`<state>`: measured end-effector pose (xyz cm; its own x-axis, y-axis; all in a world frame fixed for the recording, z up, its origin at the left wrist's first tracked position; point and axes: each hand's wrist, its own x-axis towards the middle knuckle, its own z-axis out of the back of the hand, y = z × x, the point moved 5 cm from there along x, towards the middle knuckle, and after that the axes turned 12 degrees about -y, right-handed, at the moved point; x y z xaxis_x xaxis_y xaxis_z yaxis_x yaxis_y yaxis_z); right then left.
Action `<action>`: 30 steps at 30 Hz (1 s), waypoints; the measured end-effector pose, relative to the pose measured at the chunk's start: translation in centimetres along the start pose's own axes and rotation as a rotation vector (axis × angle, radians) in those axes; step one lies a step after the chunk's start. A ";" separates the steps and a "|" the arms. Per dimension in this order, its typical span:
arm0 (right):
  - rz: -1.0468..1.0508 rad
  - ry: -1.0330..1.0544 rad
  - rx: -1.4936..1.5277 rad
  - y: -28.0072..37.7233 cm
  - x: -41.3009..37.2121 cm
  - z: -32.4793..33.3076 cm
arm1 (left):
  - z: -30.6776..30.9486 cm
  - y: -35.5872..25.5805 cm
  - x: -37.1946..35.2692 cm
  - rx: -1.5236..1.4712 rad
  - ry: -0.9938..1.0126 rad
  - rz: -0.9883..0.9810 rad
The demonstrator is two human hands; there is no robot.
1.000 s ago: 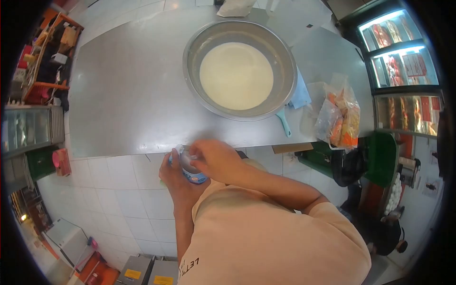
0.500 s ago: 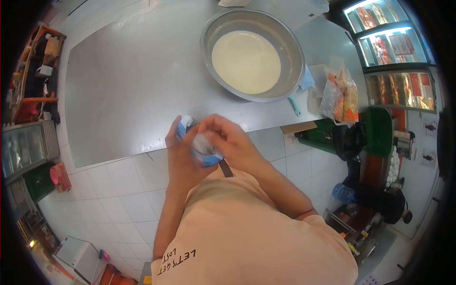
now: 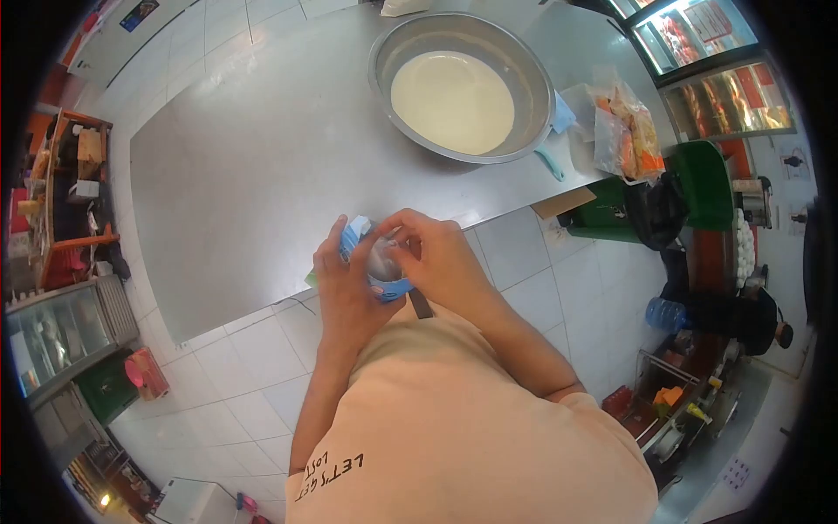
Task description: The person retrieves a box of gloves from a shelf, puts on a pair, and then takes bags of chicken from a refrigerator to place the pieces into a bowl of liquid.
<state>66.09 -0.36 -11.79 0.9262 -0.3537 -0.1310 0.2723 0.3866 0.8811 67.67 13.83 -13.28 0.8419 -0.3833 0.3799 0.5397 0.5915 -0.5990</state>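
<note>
Close to my body, at the table's front edge, my left hand (image 3: 345, 284) wraps round a small blue-and-white box (image 3: 390, 290). Its top is open, with a torn-looking flap up beside my fingers. Inside shows a pale, see-through plastic bag (image 3: 381, 262). My right hand (image 3: 441, 258) is closed, thumb and fingertips pinching at this bag over the box opening. What the bag contains cannot be made out. Farther off on the table, a large metal bowl (image 3: 531, 131) holds a pale cream-coloured liquid (image 3: 452, 100).
The steel table (image 3: 236, 175) spreads ahead and to the left. Right of the bowl lie a turquoise-handled tool (image 3: 550, 163) and plastic bags of orange food (image 3: 630, 140). Green bins (image 3: 705, 183) stand past the table's right end. A person in dark clothes (image 3: 742, 319) is at the right.
The view has turned slightly, so the table and bowl sit differently in it. Both hands keep hold of the box and bag, with my right fingers shifted a little.
</note>
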 end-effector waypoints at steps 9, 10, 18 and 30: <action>-0.177 0.042 0.342 0.1 0.4 0.7 | 0.4 1.0 0.5 -0.093 0.008 0.067; -0.209 0.029 0.471 -0.5 0.5 0.5 | 0.5 0.9 0.6 -0.130 -0.002 0.049; -0.388 0.099 0.820 -0.5 0.0 -0.6 | 2.0 0.8 -0.1 -0.289 0.017 -0.022; -0.171 0.041 0.891 2.4 -1.1 -0.2 | 1.6 0.7 -0.3 -0.213 -0.043 -0.026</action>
<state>65.81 1.16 -9.62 0.9048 -0.3088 -0.2933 0.1197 -0.4763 0.8711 67.82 15.52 -12.65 0.8298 -0.3632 0.4237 0.5514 0.4167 -0.7228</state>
